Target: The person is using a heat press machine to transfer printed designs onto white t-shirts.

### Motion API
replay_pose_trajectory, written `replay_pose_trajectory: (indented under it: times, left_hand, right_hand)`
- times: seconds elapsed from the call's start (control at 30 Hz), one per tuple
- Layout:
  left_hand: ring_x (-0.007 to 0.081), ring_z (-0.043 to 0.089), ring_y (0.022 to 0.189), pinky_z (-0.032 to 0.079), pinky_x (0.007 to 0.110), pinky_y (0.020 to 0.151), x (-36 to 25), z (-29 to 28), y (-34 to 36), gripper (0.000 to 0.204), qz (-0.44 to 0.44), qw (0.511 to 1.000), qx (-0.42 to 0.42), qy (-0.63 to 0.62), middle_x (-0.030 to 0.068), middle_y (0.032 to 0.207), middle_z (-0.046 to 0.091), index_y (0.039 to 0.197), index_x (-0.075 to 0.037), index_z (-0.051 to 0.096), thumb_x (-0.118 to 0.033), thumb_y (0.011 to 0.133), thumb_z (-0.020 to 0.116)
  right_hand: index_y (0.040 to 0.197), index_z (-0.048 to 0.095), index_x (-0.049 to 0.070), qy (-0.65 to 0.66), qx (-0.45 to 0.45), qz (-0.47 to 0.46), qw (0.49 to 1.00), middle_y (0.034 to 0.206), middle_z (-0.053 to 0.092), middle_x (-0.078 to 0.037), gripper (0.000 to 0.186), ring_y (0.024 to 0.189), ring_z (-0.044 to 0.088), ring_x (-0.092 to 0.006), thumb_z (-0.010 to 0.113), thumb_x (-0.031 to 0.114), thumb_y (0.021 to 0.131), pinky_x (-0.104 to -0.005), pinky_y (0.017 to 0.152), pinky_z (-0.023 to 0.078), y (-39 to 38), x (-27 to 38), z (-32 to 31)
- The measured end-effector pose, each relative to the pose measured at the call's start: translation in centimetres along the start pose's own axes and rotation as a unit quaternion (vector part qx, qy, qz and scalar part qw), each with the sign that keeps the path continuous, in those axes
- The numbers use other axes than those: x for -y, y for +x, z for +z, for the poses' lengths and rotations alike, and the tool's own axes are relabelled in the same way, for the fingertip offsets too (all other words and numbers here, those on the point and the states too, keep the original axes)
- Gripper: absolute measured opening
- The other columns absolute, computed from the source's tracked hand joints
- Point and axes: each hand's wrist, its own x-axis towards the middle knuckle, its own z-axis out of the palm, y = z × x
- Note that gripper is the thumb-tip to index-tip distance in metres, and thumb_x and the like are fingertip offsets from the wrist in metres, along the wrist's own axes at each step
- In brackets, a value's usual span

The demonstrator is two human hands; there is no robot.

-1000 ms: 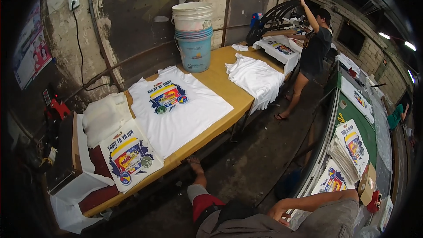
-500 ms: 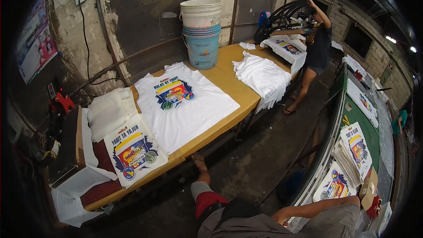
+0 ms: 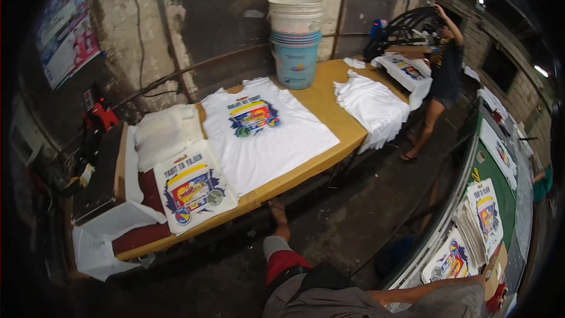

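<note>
My right hand is at the bottom of the view by the grey shirt on my body, its fingers hidden, so what it holds, if anything, cannot be told. My left hand is out of sight. Ahead on the yellow-topped table, a white sleeveless shirt with a colourful print lies flat. Left of it are a stack of printed sheets and a pale folded pad. Beside my right arm, more printed sheets lie piled on a green-topped bench.
Stacked buckets stand at the wall; white shirts hang over the table's edge. A co-worker raises an arm to a black press. Another person is at far right. My leg is on the floor between table and bench.
The view has shifted, so the table appears farther right. My right hand has slipped further out of sight. The co-worker has turned toward the press, arm still raised on it.
</note>
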Motion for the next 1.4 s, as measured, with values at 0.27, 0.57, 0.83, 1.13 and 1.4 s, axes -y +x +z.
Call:
replay_pose_trajectory:
  times: [0.27,0.57,0.83,1.13,1.4]
  left_hand:
    - [0.0396,0.062,0.069,0.049,0.046,0.066,2.0,2.9,1.7,0.040,0.127,0.981,-0.138,-0.055,0.0216,0.082,0.067,0.097,-0.004,0.071,-0.040,0.088,0.058]
    - [0.0402,0.061,0.067,0.049,0.046,0.065,2.1,3.0,1.4,0.035,0.172,0.963,-0.194,-0.075,0.0217,0.079,0.066,0.095,-0.004,0.071,-0.035,0.088,0.059]
    - [0.0328,0.058,0.079,0.046,0.047,0.069,6.2,6.7,5.5,0.026,0.202,0.906,-0.334,-0.164,0.0161,0.082,0.064,0.077,-0.001,0.067,-0.025,0.086,0.061]
    - [0.0335,0.056,0.100,0.038,0.052,0.095,5.9,5.3,4.2,0.034,0.114,0.974,-0.194,-0.017,0.0134,0.100,0.065,0.095,-0.010,0.069,-0.039,0.091,0.052]
    - [0.0287,0.050,0.115,0.031,0.048,0.102,3.4,3.7,3.7,0.045,-0.010,0.992,-0.064,0.105,0.0103,0.116,0.063,0.108,-0.019,0.069,-0.055,0.089,0.049]
  right_hand:
    - [0.112,0.059,-0.005,0.077,0.322,0.257,0.908,0.104,0.062,-0.016,0.042,0.091,0.059,-0.0259,0.065,0.022,0.081,-0.0348,0.079,0.048,1.1,8.7,-6.6]
    - [0.107,0.069,0.009,-0.360,-0.296,0.367,0.805,0.114,0.064,-0.017,0.043,0.116,0.054,-0.0331,0.059,0.042,0.082,-0.0468,0.096,0.042,-4.9,1.5,-12.3]
    - [0.094,0.073,0.008,-0.317,-0.477,0.397,0.717,0.107,0.066,-0.016,0.040,0.122,0.044,-0.0346,0.066,0.041,0.072,-0.0459,0.111,0.022,-12.1,-3.5,-10.2]
    - [0.082,0.073,0.003,-0.246,-0.613,0.401,0.635,0.100,0.065,-0.019,0.026,0.109,0.051,-0.0341,0.069,0.023,0.066,-0.0426,0.108,0.029,-11.4,-3.9,-10.2]
    - [0.090,0.071,0.007,-0.264,-0.513,0.496,0.648,0.097,0.067,-0.016,0.036,0.108,0.056,-0.0285,0.062,0.034,0.069,-0.0424,0.108,0.026,-11.6,-5.9,-11.8]
